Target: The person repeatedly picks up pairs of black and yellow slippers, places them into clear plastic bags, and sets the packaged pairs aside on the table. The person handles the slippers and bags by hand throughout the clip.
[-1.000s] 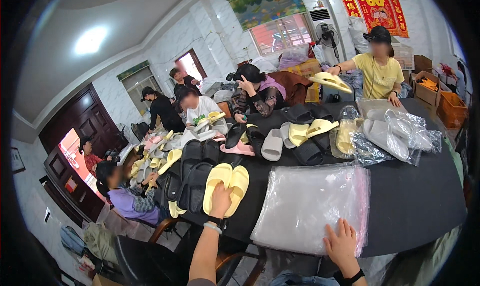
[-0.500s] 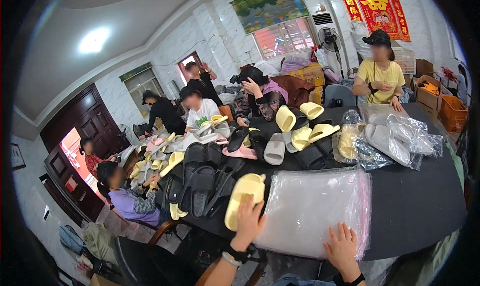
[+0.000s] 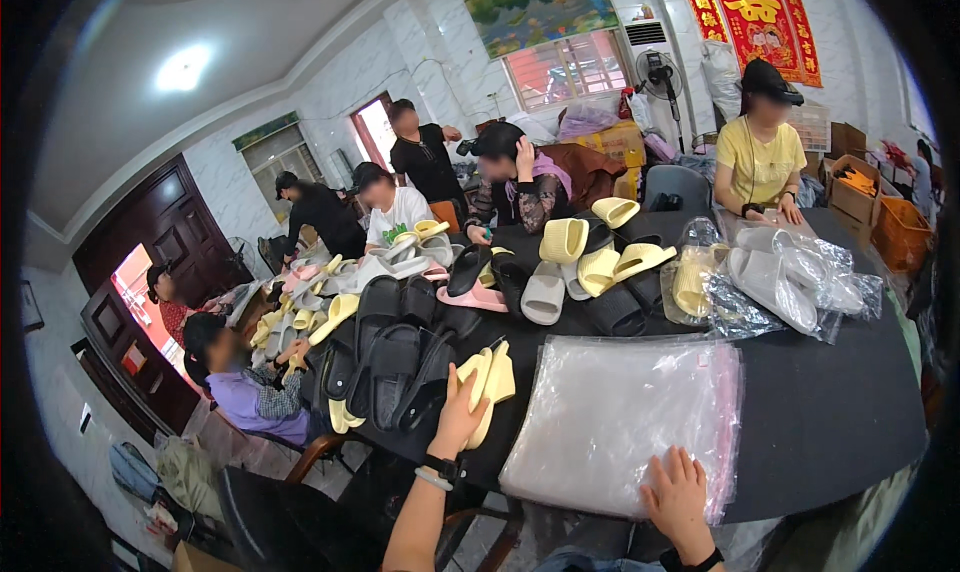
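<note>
My left hand grips a pair of pale yellow slippers by the side, with the fingers partly hidden behind them. The slippers stand on edge, one against the other, at the left of a stack of clear plastic bags. On the stack's lower right part my right hand lies flat with fingers spread, holding nothing. Several black slippers are heaped just left of my left hand.
Bagged grey slippers lie at the right on the black-covered table. Yellow, grey and pink slippers pile along the far side. A person in yellow stands across the table; other people sit or stand along the left. A dark chair is at lower left.
My left hand has closed on the yellow slippers, which have tipped from lying flat onto their edge and shifted slightly left. My right hand stays on the bags.
</note>
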`<state>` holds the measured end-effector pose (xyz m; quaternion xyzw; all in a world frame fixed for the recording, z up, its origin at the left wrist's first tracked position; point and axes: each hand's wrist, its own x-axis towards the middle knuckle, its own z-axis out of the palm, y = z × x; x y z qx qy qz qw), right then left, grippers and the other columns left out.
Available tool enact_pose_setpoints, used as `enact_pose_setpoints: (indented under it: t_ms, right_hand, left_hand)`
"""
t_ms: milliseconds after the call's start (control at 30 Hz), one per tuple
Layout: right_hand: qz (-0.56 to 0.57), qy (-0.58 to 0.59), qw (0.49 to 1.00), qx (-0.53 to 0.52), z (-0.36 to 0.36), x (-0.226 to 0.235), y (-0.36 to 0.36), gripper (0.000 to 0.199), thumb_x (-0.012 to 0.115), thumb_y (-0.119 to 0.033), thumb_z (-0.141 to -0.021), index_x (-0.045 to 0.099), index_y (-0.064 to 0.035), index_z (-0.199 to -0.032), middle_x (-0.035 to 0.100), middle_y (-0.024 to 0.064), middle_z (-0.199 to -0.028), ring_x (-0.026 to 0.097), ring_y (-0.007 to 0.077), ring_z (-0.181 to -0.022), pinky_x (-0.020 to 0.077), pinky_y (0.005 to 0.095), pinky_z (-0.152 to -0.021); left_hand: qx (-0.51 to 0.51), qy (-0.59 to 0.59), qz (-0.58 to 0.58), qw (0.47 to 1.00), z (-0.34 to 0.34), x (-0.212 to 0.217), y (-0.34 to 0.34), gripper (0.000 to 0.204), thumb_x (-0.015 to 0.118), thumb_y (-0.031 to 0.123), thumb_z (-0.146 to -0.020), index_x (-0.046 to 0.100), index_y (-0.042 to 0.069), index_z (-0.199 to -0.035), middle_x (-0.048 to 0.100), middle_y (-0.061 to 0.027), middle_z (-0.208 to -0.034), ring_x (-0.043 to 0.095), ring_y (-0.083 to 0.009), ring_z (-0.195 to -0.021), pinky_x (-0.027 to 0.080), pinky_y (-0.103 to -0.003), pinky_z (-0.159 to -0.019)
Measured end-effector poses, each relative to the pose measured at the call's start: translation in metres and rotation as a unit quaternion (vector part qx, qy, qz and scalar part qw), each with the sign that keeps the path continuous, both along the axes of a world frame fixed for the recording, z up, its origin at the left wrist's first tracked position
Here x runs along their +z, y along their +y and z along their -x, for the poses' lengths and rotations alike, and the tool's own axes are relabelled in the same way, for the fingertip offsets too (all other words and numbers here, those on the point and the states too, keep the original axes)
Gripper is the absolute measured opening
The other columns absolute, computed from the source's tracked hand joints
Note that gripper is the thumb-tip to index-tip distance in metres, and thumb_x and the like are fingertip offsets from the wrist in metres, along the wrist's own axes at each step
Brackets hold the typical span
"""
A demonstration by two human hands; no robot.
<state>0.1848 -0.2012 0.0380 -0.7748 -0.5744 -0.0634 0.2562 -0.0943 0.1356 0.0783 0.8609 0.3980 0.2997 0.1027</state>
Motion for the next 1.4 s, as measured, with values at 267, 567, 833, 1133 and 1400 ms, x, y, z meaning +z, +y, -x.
enact_pose_setpoints:
  t_ms: [267, 567, 833, 1133, 1400]
  right_hand:
    - [0.001, 0.023, 1.000, 0.003, 0.000, -0.003, 0.002, 0.053, 0.068, -0.032, -0.086, 0.060, -0.0090, -0.133, 0.048, 0.0262, -0.143, 0.042, 0.0411, -0.137, 0.0288, 0.0540, -0.113]
    - [0.005, 0.020, 1.000, 0.002, 0.000, 0.000, 0.001, 0.053, 0.065, -0.035, -0.088, 0.059, -0.0089, -0.133, 0.049, 0.0259, -0.143, 0.042, 0.0410, -0.137, 0.0290, 0.0539, -0.113]
    - [0.014, 0.010, 1.000, -0.005, 0.001, 0.003, 0.001, 0.053, 0.065, -0.035, -0.088, 0.059, -0.0093, -0.134, 0.049, 0.0249, -0.143, 0.042, 0.0403, -0.137, 0.0294, 0.0534, -0.114]
    - [0.004, 0.009, 1.000, -0.005, -0.001, 0.000, 0.000, 0.051, 0.064, -0.035, -0.089, 0.058, -0.0107, -0.134, 0.049, 0.0246, -0.143, 0.043, 0.0394, -0.136, 0.0306, 0.0533, -0.113]
    - [0.004, -0.009, 1.000, 0.003, -0.001, 0.001, 0.001, 0.052, 0.066, -0.036, -0.088, 0.059, -0.0107, -0.133, 0.050, 0.0243, -0.142, 0.044, 0.0385, -0.135, 0.0321, 0.0529, -0.112]
  left_hand:
    - [-0.077, 0.064, -0.030, 0.995, 0.010, 0.002, 0.014, 0.070, 0.072, 0.017, -0.082, 0.047, 0.008, -0.146, 0.023, -0.0205, -0.162, 0.038, -0.0452, -0.140, 0.039, -0.049, -0.112]
    - [0.042, 0.258, -0.224, 0.939, 0.031, 0.028, 0.033, 0.077, 0.069, 0.038, -0.080, 0.043, 0.025, -0.152, 0.033, -0.0097, -0.160, 0.052, -0.0277, -0.127, 0.017, -0.058, -0.120]
    - [0.120, 0.214, -0.194, 0.950, 0.052, 0.007, 0.082, 0.095, 0.076, 0.043, -0.074, 0.032, 0.026, -0.157, 0.019, -0.0122, -0.165, 0.046, -0.0305, -0.137, 0.015, -0.062, -0.119]
    - [0.061, 0.153, -0.047, 0.985, 0.028, -0.006, 0.065, 0.075, 0.071, 0.016, -0.082, 0.041, 0.018, -0.150, 0.026, -0.0093, -0.163, 0.066, -0.0395, -0.103, 0.055, -0.046, -0.085]
    - [0.192, 0.238, -0.075, 0.949, 0.043, -0.002, 0.063, 0.085, 0.082, 0.029, -0.076, 0.042, 0.016, -0.150, 0.023, -0.0071, -0.164, 0.058, -0.0381, -0.115, 0.049, -0.050, -0.092]
